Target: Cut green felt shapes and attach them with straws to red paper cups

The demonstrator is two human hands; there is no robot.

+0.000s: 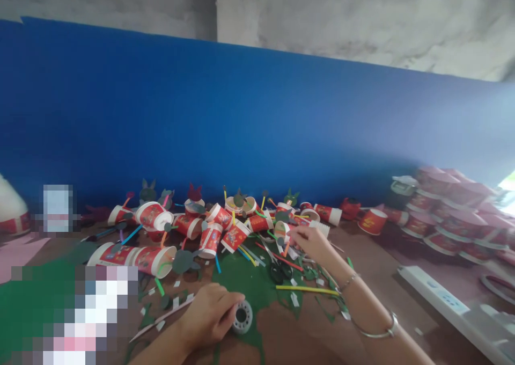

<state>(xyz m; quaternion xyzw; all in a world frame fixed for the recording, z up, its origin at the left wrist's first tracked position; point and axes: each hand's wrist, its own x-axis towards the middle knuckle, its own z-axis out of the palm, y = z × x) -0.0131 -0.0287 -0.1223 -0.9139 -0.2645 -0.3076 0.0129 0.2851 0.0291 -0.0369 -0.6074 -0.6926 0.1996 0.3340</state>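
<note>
My left hand [213, 311] is low in the middle, its fingers closed on the edge of a grey-white tape roll [242, 317] with a hollow core and small holes round its ring. Farther off, my right hand [306, 240] reaches into a pile of red printed paper cups. Its fingertips are closed at the side of one paper cup [281, 228], which has straw pieces on it; the exact grip is partly hidden. Just below that hand lie black-handled scissors [277, 271] and a yellow straw [308, 289].
More cups [155, 260] with straws and dark paper cutouts lie along the blue partition [257, 129]. Pink-topped cups [450, 214] are stacked at right, beside a white power strip [434, 292]. Paper scraps [294, 299] litter the brown and green tabletop. Two areas at left are blurred out.
</note>
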